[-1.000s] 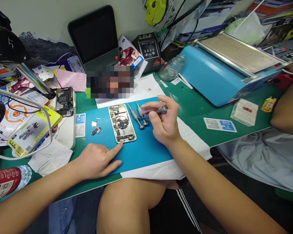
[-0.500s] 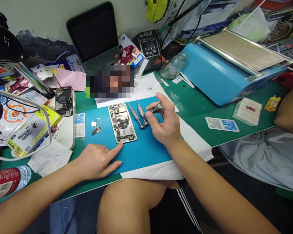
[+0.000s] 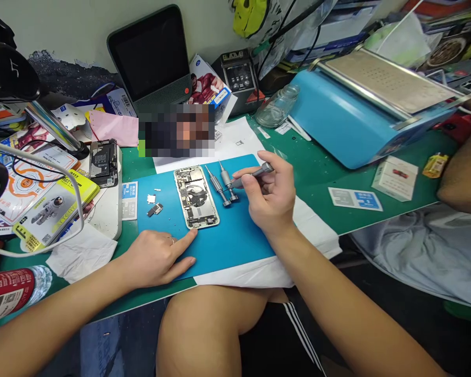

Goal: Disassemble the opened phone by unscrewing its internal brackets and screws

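An opened phone (image 3: pixel 198 201), its inner parts bare, lies on the blue mat (image 3: pixel 227 246). The index fingertip of my left hand (image 3: pixel 160 256) rests at the phone's bottom edge; its thumb is stretched apart and nothing is in the hand. My right hand (image 3: pixel 272 196), raised over the mat's right side, grips a grey screwdriver (image 3: pixel 261 170) between thumb and fingers. The tool's tip points left and is hard to make out. Two more screwdrivers (image 3: pixel 216 186) (image 3: pixel 228 180) lie between the phone and my right hand. Small metal phone parts (image 3: pixel 155 209) sit left of the phone.
A blue machine (image 3: pixel 337 118) with a metal plate stands at right, near a glass jar (image 3: pixel 277 107). Another opened phone (image 3: pixel 103 162), boxes (image 3: pixel 57 209) and a bottle (image 3: pixel 11 293) crowd the left. A screen device (image 3: pixel 151 52) stands behind. Another person's arm (image 3: pixel 465 162) is at far right.
My right hand has shifted slightly right, and the screwdriver has turned in its fingers so that more of it shows. My left hand and the phone stay in place.
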{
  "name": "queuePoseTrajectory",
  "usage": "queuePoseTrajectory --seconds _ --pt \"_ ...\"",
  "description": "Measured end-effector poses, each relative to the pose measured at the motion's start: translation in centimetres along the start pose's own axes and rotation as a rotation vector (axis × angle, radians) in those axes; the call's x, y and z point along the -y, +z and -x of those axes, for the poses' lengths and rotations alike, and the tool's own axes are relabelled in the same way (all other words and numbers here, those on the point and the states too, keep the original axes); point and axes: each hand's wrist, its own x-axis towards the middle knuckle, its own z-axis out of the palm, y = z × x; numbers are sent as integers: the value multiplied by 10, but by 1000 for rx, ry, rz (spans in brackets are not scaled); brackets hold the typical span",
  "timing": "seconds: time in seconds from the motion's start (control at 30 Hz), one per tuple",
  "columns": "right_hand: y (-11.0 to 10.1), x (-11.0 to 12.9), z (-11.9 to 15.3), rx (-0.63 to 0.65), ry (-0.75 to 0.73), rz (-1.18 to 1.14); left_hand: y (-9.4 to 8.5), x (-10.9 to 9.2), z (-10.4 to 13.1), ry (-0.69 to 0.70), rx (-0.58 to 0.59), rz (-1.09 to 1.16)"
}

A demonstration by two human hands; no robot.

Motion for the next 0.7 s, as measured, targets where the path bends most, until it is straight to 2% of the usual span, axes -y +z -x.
queuePoseTrajectory --seconds 0.5,0.7 --pt "1 4 -5 -53 117 -141 1 1 -1 21 -53 -19" --pt "2 0 -5 -66 102 -151 1 1 -1 25 -51 -18"
